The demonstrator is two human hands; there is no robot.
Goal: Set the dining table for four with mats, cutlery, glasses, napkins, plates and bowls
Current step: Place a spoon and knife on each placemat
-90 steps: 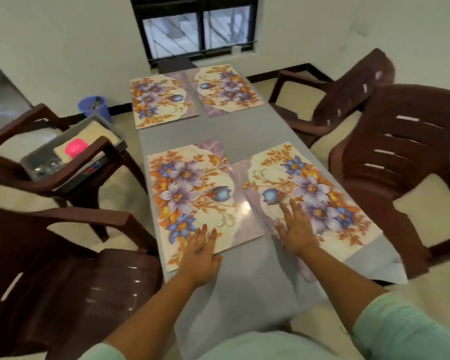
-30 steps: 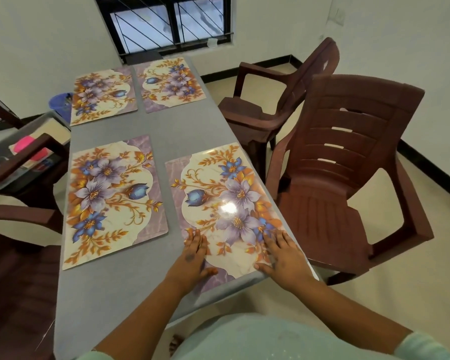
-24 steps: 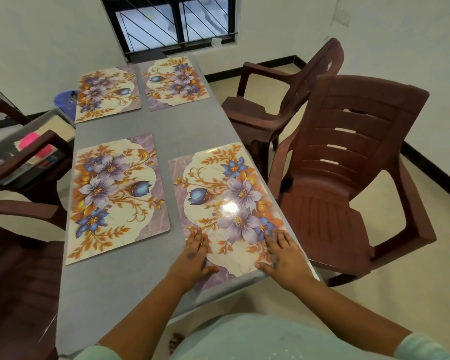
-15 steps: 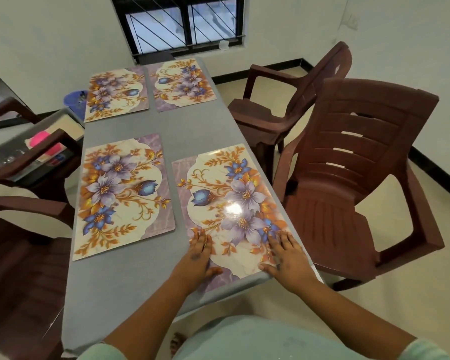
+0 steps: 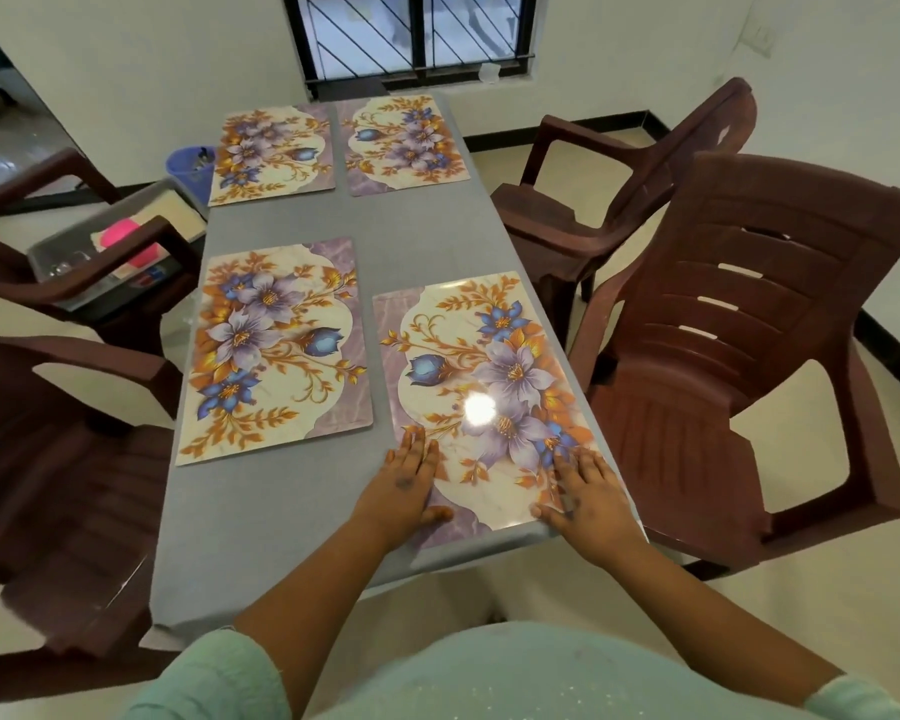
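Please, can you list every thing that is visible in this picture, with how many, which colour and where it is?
table: one, grey top, middle of the view.
floral mats: four, cream and purple with blue and orange flowers, flat on the table, two near and two far.
chairs: four, dark brown plastic, two on each side of the table.
tray: one, grey, on the far left chair; it holds a pink thing and more that I cannot identify.
bucket: one, blue, on the floor by the far left corner of the table.
window: one, black bars, far wall.
left hand: flat on the near right mat's left corner.
right hand: flat on its right corner.
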